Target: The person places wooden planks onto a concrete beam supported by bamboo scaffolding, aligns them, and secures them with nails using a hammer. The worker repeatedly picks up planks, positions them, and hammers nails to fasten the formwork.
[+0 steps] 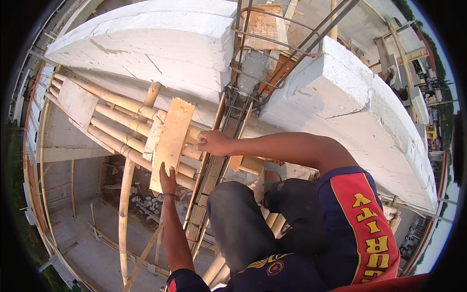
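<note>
A short, pale wooden board [176, 131] lies slantwise across a row of bamboo poles [118, 116]. My left hand [168, 181] grips the board's lower end, with thumb and fingers pressed on its face. Close to the board's right edge, my right hand [212, 143] is closed, and whatever is inside its fingers is hidden. Just right of that hand runs a narrow wooden form [198, 194] with steel bars inside it. A smaller light offcut [153, 135] sits beside the board's left edge.
White block walls [151, 46] rise on both sides of an upright rebar cage [253, 73]. Another flat panel [78, 102] rests on the poles at the far left. Below the bamboo is a deep drop to rubble [146, 207]. An upright bamboo post [125, 214] stands there.
</note>
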